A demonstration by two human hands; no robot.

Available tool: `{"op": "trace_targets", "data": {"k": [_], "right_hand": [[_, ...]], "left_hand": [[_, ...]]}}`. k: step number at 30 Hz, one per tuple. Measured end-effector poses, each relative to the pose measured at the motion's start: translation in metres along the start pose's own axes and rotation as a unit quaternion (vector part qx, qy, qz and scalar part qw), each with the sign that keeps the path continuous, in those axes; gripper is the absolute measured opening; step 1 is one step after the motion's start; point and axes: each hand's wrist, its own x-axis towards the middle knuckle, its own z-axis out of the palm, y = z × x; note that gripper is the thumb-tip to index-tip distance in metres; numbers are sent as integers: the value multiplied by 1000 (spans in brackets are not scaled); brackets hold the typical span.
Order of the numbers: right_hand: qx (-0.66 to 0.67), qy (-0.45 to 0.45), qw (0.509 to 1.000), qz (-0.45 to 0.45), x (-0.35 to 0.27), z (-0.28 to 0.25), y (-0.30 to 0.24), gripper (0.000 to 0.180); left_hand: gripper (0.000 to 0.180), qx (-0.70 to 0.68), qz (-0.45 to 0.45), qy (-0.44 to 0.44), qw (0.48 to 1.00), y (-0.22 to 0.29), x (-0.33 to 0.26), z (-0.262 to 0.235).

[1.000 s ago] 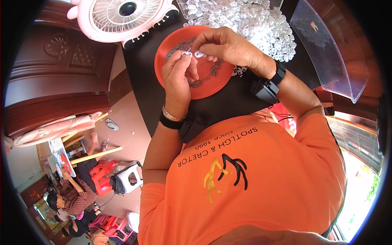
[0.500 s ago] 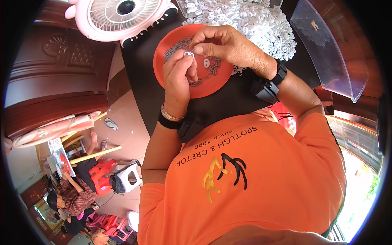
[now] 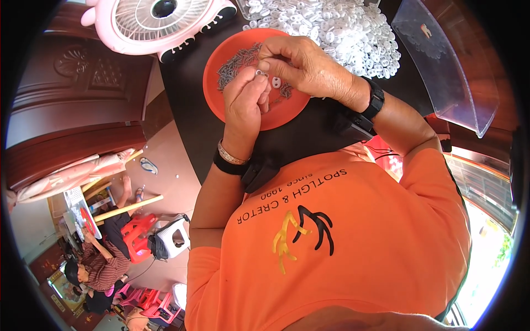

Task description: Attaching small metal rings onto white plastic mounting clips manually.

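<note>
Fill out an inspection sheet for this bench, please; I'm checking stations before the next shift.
Surface: black tabletop, mostly covered at the far side.
Job's things: orange round dish holding small dark metal pieces; a small white plastic piece pinched between both hands above it.
Clutter: big heap of white plastic pieces; clear plastic tray at the table's right; pink fan at the far edge.
Hands: left hand and right hand meet over the dish, fingertips on the white piece; dark band on each wrist.
Cables: nothing seen.
Surroundings: dark wooden door at left; a seated person and red stools on the floor below.
</note>
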Motion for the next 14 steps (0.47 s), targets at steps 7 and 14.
{"op": "trace_targets", "data": {"k": [7,14], "right_hand": [[66,-11,997,29,4,-2,9,16],[-248,-64,962,-90,3,-15,13,14]], "left_hand": [[22,-33,5,19,999,-3,5,-2],[25,-70,33,78,994,4,9,-15]]}}
